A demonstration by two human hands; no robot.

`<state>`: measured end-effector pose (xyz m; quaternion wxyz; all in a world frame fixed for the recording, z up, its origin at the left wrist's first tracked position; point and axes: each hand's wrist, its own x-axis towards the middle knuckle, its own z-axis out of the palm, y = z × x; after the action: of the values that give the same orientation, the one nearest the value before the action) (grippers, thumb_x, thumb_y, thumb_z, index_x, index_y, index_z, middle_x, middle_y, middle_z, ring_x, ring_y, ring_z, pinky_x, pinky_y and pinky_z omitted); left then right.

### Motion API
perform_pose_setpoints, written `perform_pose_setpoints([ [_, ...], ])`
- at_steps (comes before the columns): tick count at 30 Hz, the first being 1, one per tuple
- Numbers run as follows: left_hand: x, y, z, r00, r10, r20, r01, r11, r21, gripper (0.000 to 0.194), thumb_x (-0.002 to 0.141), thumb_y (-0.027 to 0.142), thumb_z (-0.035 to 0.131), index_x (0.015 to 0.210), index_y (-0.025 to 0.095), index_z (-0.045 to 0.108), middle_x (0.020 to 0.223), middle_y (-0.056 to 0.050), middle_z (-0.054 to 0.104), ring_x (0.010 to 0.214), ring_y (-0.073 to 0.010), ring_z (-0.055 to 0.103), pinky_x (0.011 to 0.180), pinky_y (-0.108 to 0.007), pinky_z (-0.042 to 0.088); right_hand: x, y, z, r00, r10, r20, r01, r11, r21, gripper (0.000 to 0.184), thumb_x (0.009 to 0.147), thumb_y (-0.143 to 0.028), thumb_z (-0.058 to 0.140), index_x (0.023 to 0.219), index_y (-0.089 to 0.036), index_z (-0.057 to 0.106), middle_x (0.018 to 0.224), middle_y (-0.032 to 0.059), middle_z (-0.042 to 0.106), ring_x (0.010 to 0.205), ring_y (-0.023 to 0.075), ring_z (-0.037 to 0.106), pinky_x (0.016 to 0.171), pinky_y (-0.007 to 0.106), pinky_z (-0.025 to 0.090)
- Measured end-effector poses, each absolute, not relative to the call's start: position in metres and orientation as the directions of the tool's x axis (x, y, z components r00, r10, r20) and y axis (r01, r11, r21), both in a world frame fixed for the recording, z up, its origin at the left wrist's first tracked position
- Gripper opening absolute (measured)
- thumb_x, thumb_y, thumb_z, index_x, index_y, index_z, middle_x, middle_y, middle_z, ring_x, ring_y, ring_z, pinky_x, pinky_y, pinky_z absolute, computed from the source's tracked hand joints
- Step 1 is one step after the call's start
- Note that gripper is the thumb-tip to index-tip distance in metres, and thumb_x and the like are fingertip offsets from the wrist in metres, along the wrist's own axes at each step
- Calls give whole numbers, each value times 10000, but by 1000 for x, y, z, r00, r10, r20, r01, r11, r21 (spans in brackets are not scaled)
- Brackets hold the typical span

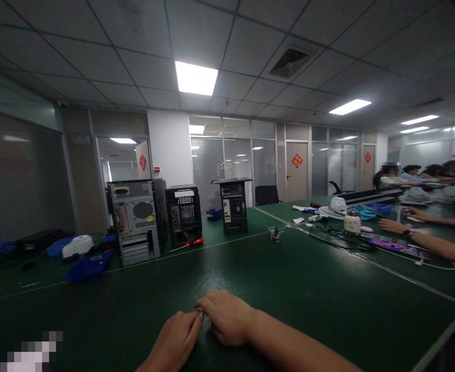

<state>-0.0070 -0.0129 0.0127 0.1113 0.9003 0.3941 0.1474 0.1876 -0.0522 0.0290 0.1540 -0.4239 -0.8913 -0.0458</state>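
My left hand (178,336) and my right hand (229,316) meet low over the green tabletop (308,289), at the front middle. Both have curled fingers, and their thumbs and fingertips come together at one spot. Whatever may be pinched there is too small or too hidden to name. Beyond them, a screwdriver (192,243) with a red handle lies beside a black computer case (183,214). Farther right stand some small metal parts (275,235), apart from both hands.
A large computer case (136,222) stands at left, near a blue tray (89,266). Another black case (233,206) is at the centre back. Tangled black cables (339,235), a white jar (351,222) and a co-worker's hand (393,226) are on the right.
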Motion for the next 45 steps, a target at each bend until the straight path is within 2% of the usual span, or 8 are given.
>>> perform_pose_setpoints([
  [8, -8, -13, 11, 677, 713, 182, 661, -698, 277, 539, 1038, 445, 220, 910, 244, 703, 887, -50, 718, 852, -211, 633, 760, -290, 386, 199, -46, 29, -563, 771, 296, 793, 606, -69, 411, 829, -425, 686, 1157, -220, 548, 1036, 45, 661, 985, 228, 591, 872, 345, 404],
  [12, -8, -17, 16, 700, 700, 143, 664, -711, 232, 579, 1039, 451, 201, 924, 254, 732, 891, -56, 724, 850, -221, 634, 764, -301, 393, 193, -47, 28, -584, 751, 310, 788, 616, -8, 245, 908, -385, 589, 1079, -210, 577, 1043, 55, 666, 977, 216, 591, 864, 339, 399],
  [20, -6, -16, 17, 707, 693, 138, 659, -717, 227, 598, 1040, 479, 199, 878, 245, 725, 852, -52, 728, 828, -215, 642, 753, -301, 386, 203, -43, 31, -562, 770, 302, 810, 586, 13, 213, 965, -368, 484, 1063, -213, 592, 1021, 60, 655, 942, 212, 593, 826, 342, 394],
  [26, -5, -15, 12, 707, 693, 141, 664, -719, 205, 602, 1039, 483, 193, 833, 226, 697, 830, -54, 711, 827, -214, 640, 748, -301, 372, 272, -24, 29, -180, 934, 307, 955, 241, -173, 273, 1016, -338, 358, 1025, -197, 592, 1035, 91, 657, 958, 216, 601, 831, 330, 393],
  [31, -6, -14, 9, 707, 691, 149, 662, -721, 203, 596, 1041, 476, 193, 818, 224, 685, 818, -53, 706, 824, -212, 646, 745, -301, 364, 355, -12, 11, 176, 930, 324, 875, 3, -484, 256, 1018, -334, 340, 1044, -204, 560, 1054, 88, 656, 945, 195, 606, 817, 293, 404],
  [35, -7, -13, 9, 707, 691, 154, 662, -722, 199, 587, 1038, 488, 206, 806, 225, 677, 810, -51, 702, 813, -214, 644, 726, -301, 356, 391, -4, -9, 336, 869, 363, 779, -40, -625, 274, 1000, -330, 323, 949, -215, 567, 942, 61, 668, 861, 181, 614, 778, 278, 419],
  [40, -6, -13, 10, 717, 681, 151, 653, -731, 197, 597, 1042, 484, 194, 780, 222, 661, 776, -44, 691, 790, -207, 643, 712, -296, 346, 400, 2, -8, 402, 825, 397, 751, -49, -658, 341, 965, -356, 311, 917, -211, 616, 899, 57, 693, 853, 197, 633, 761, 288, 443],
  [45, -8, -12, 7, 713, 682, 163, 655, -731, 190, 586, 1039, 493, 208, 786, 224, 663, 783, -43, 691, 794, -211, 639, 714, -293, 344, 416, -8, 14, 548, 668, 504, 686, -14, -728, 357, 892, -404, 432, 910, -219, 738, 942, 49, 745, 905, 229, 671, 797, 310, 475],
])
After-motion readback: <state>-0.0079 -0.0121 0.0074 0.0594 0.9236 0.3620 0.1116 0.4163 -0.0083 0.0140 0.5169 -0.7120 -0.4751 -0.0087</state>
